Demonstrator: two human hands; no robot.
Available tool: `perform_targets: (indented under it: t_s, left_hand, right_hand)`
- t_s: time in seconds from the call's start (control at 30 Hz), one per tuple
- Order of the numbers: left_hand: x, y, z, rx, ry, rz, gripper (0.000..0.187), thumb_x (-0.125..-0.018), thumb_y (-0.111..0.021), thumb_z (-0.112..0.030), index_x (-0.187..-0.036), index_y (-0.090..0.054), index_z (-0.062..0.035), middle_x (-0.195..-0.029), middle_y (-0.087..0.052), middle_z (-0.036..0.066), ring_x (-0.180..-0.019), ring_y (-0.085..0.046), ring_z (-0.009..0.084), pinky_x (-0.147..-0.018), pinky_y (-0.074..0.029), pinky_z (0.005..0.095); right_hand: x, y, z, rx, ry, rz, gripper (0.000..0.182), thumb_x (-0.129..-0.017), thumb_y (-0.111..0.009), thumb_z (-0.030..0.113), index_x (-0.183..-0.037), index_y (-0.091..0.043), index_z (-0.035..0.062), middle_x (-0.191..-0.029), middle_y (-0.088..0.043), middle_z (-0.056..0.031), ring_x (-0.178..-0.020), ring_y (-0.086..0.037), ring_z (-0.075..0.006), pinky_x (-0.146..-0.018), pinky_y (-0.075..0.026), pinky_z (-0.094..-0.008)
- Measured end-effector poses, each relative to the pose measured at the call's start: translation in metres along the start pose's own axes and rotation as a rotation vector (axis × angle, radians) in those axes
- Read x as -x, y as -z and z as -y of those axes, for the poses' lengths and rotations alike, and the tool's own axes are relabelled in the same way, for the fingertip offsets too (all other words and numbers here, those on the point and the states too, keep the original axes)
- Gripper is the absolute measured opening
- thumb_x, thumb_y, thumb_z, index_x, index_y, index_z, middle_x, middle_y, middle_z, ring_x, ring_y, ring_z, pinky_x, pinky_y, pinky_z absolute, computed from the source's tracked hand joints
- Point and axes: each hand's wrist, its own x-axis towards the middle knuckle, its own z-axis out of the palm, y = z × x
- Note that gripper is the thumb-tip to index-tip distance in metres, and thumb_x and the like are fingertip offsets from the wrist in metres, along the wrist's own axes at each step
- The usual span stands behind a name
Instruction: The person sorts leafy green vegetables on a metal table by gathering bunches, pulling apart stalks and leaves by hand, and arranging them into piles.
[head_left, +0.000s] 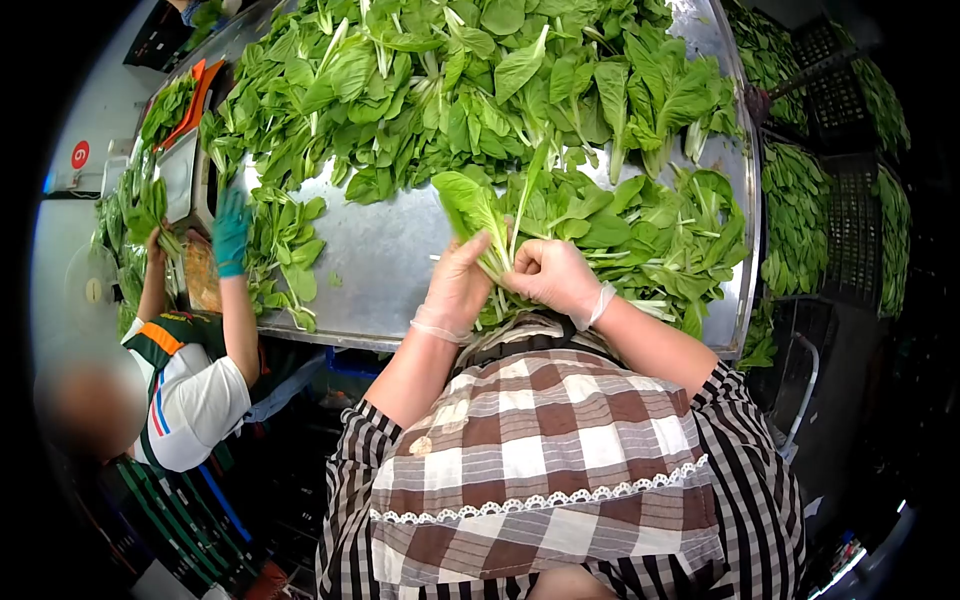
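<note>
In the head view, a pale green leafy vegetable [468, 205] with white stems stands upright between my hands, its leaves pointing away from me. My left hand [457, 285], in a thin clear glove, is closed around its left side. My right hand [560, 282], gloved the same way, pinches the stems at the lower right of the same plant. A tall narrow leaf [527, 190] rises just above my right fingers. Beneath and beside my right hand lies a pile of loose greens [670, 235] with cut white stems.
A metal table [375, 245] carries a large heap of greens [440, 90] across its far side. Black crates [850, 220] of greens stand at the right. On the left, a co-worker's teal-gloved hand [230, 235] reaches near a tray [178, 180]; their other hand holds greens.
</note>
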Motion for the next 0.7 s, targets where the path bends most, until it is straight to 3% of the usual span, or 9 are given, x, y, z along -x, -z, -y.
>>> perform_targets:
  t_s: [0.2,0.23,0.3,0.33,0.37,0.43,0.47,0.53,0.7]
  left_hand:
    - [0.007,-0.008,-0.009,-0.143,0.122,0.015,0.055,-0.088,-0.070,-0.014,-0.133,-0.045,0.0057,-0.126,-0.060,0.018,-0.113,-0.060,0.0270,-0.103,-0.048,0.0418]
    - [0.006,-0.006,-0.008,-0.160,0.113,-0.037,0.046,-0.086,-0.072,-0.013,-0.125,-0.052,0.0033,-0.111,-0.065,0.013,-0.102,-0.063,0.0234,-0.094,-0.053,0.0395]
    - [0.005,-0.002,-0.012,-0.120,0.126,-0.074,0.034,-0.086,-0.072,-0.011,-0.115,-0.057,0.0006,-0.099,-0.065,0.010,-0.094,-0.063,0.0207,-0.089,-0.054,0.0375]
    - [0.004,-0.001,-0.013,-0.101,0.131,-0.092,0.028,-0.086,-0.072,-0.010,-0.110,-0.060,-0.0008,-0.094,-0.065,0.008,-0.090,-0.063,0.0193,-0.086,-0.054,0.0365]
    - [0.006,-0.009,-0.015,-0.045,0.095,-0.136,0.016,-0.086,-0.071,-0.009,-0.099,-0.062,-0.0042,-0.084,-0.063,0.004,-0.081,-0.061,0.0166,-0.080,-0.054,0.0355]
    - [0.004,-0.004,-0.014,-0.017,0.095,-0.146,0.016,-0.086,-0.071,-0.009,-0.099,-0.062,-0.0045,-0.084,-0.062,0.004,-0.082,-0.061,0.0166,-0.080,-0.054,0.0366]
    - [0.003,-0.002,-0.013,-0.001,0.092,-0.152,0.016,-0.086,-0.071,-0.009,-0.099,-0.062,-0.0046,-0.084,-0.062,0.004,-0.082,-0.061,0.0165,-0.080,-0.054,0.0371]
    - [0.004,-0.003,-0.013,0.008,0.108,-0.137,0.016,-0.086,-0.071,-0.009,-0.098,-0.061,-0.0046,-0.084,-0.061,0.003,-0.081,-0.060,0.0163,-0.080,-0.054,0.0377]
    - [0.002,0.002,-0.009,0.030,0.129,-0.142,0.022,-0.088,-0.070,-0.012,-0.106,-0.060,-0.0049,-0.087,-0.061,0.003,-0.082,-0.059,0.0157,-0.079,-0.054,0.0368]
  right_hand:
    - [0.004,0.012,0.011,0.353,0.142,0.058,0.026,-0.077,-0.076,0.033,-0.077,-0.071,0.0077,-0.070,-0.071,-0.0069,-0.060,-0.067,-0.0210,-0.060,-0.053,-0.0332]
    - [0.000,0.021,0.015,0.359,0.143,0.127,0.026,-0.077,-0.076,0.034,-0.079,-0.072,0.0078,-0.072,-0.071,-0.0071,-0.061,-0.067,-0.0203,-0.060,-0.053,-0.0329]
    - [-0.016,0.048,0.023,0.266,0.027,0.175,0.029,-0.080,-0.076,0.035,-0.089,-0.075,0.0074,-0.082,-0.073,-0.0084,-0.069,-0.069,-0.0175,-0.065,-0.055,-0.0316]
    - [-0.031,0.060,0.008,0.158,-0.010,0.027,0.029,-0.083,-0.074,0.033,-0.095,-0.074,0.0060,-0.088,-0.074,-0.0091,-0.074,-0.069,-0.0166,-0.069,-0.056,-0.0311]
    - [-0.053,0.068,-0.021,0.153,0.032,-0.169,0.024,-0.088,-0.066,0.032,-0.097,-0.073,0.0106,-0.083,-0.074,-0.0075,-0.070,-0.067,-0.0153,-0.068,-0.055,-0.0319]
    - [-0.079,0.099,-0.019,0.433,-0.125,-0.449,0.023,-0.090,-0.064,0.027,-0.107,-0.069,0.0119,-0.089,-0.074,-0.0047,-0.073,-0.068,-0.0152,-0.065,-0.054,-0.0325]
    - [-0.093,0.106,-0.032,0.464,-0.176,-0.537,0.027,-0.087,-0.068,0.030,-0.106,-0.068,0.0108,-0.087,-0.073,-0.0064,-0.072,-0.068,-0.0194,-0.066,-0.053,-0.0343]
    - [-0.114,0.108,-0.046,0.499,-0.128,-0.621,0.032,-0.082,-0.072,0.033,-0.103,-0.069,0.0094,-0.084,-0.071,-0.0084,-0.072,-0.067,-0.0236,-0.068,-0.053,-0.0370]
    - [-0.139,0.111,-0.056,0.211,-0.141,-0.600,0.031,-0.080,-0.075,0.029,-0.098,-0.069,0.0044,-0.077,-0.069,-0.0071,-0.069,-0.064,-0.0193,-0.068,-0.051,-0.0321]
